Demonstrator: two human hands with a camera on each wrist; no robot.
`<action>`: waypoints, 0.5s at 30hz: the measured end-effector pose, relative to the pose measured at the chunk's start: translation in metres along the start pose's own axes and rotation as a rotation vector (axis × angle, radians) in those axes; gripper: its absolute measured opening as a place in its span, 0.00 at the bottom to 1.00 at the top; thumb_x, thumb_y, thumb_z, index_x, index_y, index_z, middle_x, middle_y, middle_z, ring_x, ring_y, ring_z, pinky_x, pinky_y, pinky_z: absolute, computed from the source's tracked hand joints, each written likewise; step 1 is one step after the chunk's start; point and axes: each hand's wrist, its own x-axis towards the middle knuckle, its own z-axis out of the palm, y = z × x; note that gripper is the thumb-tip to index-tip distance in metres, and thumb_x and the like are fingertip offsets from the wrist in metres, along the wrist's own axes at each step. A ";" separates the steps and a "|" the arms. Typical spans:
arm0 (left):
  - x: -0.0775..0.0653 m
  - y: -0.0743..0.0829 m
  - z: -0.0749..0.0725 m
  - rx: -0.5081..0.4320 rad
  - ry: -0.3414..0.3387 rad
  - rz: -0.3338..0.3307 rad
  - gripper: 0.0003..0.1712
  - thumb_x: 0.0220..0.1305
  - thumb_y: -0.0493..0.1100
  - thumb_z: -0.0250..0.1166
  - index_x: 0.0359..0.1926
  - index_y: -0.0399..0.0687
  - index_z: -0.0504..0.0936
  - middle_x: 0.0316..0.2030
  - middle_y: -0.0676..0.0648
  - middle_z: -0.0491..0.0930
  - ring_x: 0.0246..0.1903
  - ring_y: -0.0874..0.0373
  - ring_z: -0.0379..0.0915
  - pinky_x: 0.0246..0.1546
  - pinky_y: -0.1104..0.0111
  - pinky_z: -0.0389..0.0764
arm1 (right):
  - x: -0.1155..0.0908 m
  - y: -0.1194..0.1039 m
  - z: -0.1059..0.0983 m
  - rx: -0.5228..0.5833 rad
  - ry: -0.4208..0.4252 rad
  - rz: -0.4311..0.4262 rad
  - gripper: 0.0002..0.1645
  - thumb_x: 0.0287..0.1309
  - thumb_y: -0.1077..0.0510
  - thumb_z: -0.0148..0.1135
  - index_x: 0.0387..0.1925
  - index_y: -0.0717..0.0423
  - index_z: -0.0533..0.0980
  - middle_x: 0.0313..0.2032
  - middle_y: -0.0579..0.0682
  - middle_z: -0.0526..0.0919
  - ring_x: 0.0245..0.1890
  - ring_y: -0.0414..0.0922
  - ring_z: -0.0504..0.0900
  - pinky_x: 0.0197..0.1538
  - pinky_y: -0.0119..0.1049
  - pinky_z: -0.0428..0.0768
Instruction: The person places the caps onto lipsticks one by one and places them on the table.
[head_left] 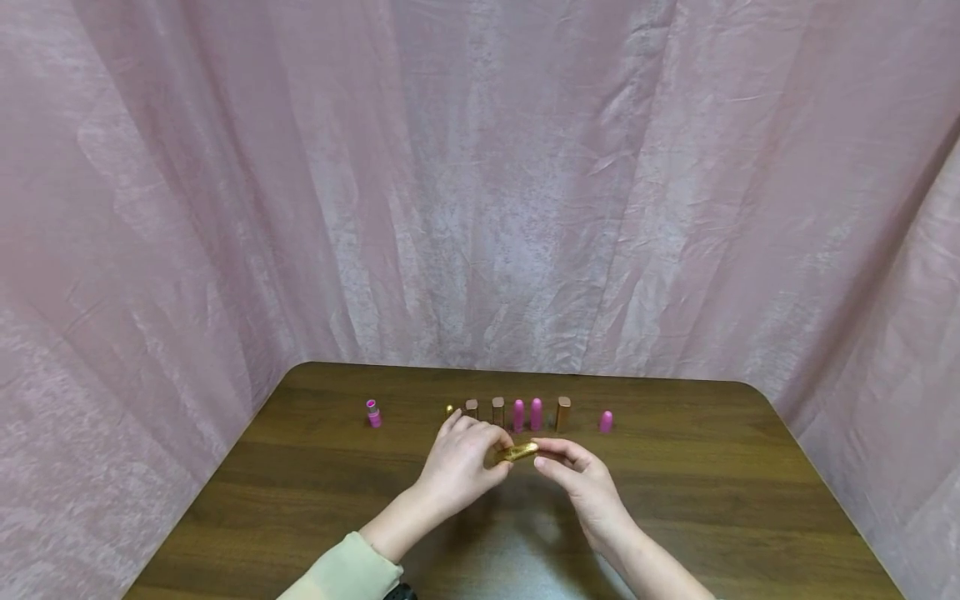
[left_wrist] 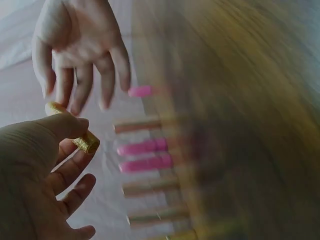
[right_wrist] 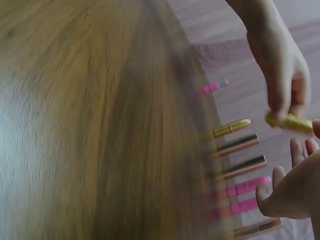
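My left hand (head_left: 465,462) pinches a gold lipstick tube (head_left: 519,452) between thumb and fingers above the table, its other fingers spread. The tube lies nearly level, its rounded end toward my right hand (head_left: 588,492). The right thumb and index finger stand apart around that rounded end, the fingertips right at it. In the left wrist view the right hand (left_wrist: 85,55) shows its palm, fingers loosely extended. Past the hands stands a row of lipstick tubes: a second gold one (right_wrist: 230,128), partly hidden by the left hand in the head view, copper ones (head_left: 563,414) and pink ones (head_left: 536,414).
An uncapped pink lipstick tube (head_left: 374,414) with a silver collar stands apart at the left. A short pink piece (head_left: 606,422) stands at the right end. The brown wooden table (head_left: 705,500) reaches back to a pink curtain (head_left: 510,208).
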 end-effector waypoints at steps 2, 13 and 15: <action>-0.008 -0.012 -0.003 -0.035 0.007 -0.044 0.12 0.54 0.48 0.77 0.37 0.60 0.83 0.35 0.62 0.82 0.44 0.58 0.76 0.69 0.42 0.61 | -0.001 -0.001 -0.005 -0.032 -0.024 -0.013 0.20 0.61 0.63 0.69 0.54 0.65 0.80 0.52 0.62 0.84 0.53 0.47 0.83 0.60 0.37 0.75; -0.031 -0.094 -0.012 -0.164 0.026 -0.407 0.10 0.56 0.45 0.76 0.37 0.54 0.84 0.35 0.57 0.84 0.41 0.53 0.79 0.45 0.53 0.77 | 0.000 0.000 -0.060 -0.365 0.093 -0.063 0.20 0.66 0.55 0.68 0.55 0.59 0.82 0.53 0.55 0.85 0.50 0.40 0.80 0.53 0.31 0.75; -0.031 -0.104 -0.010 -0.181 0.030 -0.440 0.10 0.57 0.45 0.77 0.38 0.52 0.85 0.35 0.55 0.85 0.41 0.52 0.80 0.44 0.53 0.78 | 0.000 0.001 -0.068 -0.396 0.113 -0.040 0.20 0.67 0.54 0.68 0.56 0.58 0.82 0.53 0.54 0.85 0.51 0.40 0.80 0.54 0.31 0.74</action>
